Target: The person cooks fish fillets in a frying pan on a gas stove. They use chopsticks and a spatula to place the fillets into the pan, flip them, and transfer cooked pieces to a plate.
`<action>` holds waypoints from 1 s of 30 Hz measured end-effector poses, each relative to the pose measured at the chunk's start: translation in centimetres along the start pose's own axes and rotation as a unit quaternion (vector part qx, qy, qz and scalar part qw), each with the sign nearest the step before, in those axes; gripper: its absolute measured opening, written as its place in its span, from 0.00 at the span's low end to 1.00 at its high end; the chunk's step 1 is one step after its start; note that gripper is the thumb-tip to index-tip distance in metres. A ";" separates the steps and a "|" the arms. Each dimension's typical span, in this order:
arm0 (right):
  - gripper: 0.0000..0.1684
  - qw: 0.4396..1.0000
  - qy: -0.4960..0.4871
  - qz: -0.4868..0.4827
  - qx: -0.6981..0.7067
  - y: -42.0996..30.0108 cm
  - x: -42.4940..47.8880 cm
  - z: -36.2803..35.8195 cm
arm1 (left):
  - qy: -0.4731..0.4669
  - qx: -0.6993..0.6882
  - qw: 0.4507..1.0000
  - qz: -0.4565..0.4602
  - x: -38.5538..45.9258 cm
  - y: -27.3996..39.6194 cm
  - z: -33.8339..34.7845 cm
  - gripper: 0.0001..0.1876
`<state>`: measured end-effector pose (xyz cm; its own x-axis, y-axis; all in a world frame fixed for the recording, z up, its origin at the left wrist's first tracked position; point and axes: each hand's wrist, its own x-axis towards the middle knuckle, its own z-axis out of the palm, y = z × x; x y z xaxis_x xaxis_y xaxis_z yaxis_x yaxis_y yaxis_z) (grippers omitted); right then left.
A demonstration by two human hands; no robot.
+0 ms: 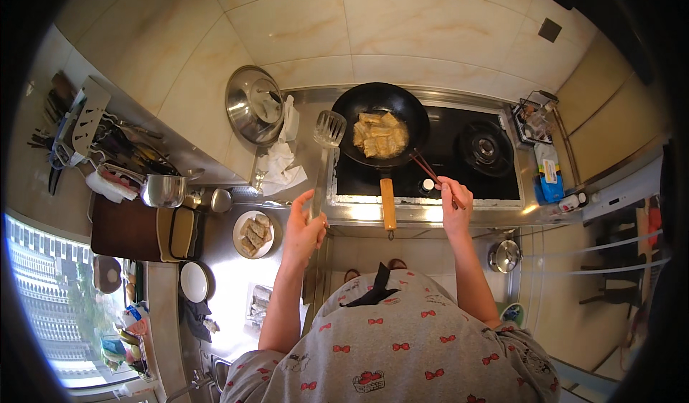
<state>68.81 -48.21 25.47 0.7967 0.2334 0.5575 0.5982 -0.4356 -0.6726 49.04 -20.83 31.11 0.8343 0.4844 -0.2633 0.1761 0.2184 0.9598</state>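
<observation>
A black wok with a wooden handle sits on the left burner of the stove, and golden pieces of food fry in oil inside it. Closed round the metal handle of a slotted turner, my left hand is left of the wok handle; the turner's head is raised beside the wok's left rim. My right hand grips a pair of dark chopsticks, whose tips are near the wok's lower right rim. A white plate of coated, paler pieces lies on the counter to the left.
A steel lid leans on the wall beside crumpled paper towels. The right burner holds no pan. At the far right stand a wire condiment rack and a blue packet. An empty white dish is at the lower left.
</observation>
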 end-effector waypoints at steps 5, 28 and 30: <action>0.10 1.000 0.001 -0.008 -0.007 -0.3 -0.1 0.0 | -0.012 -0.032 0.999 -0.023 -0.3 -0.2 0.1 0.32; 0.12 1.000 0.015 -0.003 0.022 0.1 3.2 -0.5 | -0.018 -0.119 0.992 -0.047 -1.6 0.1 1.8 0.30; 0.12 0.999 0.038 -0.028 0.004 -0.7 4.2 -1.1 | -0.015 -0.120 0.992 -0.046 -1.5 0.1 1.9 0.30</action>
<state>71.60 -47.91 28.86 0.7530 0.1898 0.6300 0.6427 -0.4170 -0.6426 48.77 -23.16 31.79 0.8362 0.4286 -0.3421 0.1262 0.4568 0.8806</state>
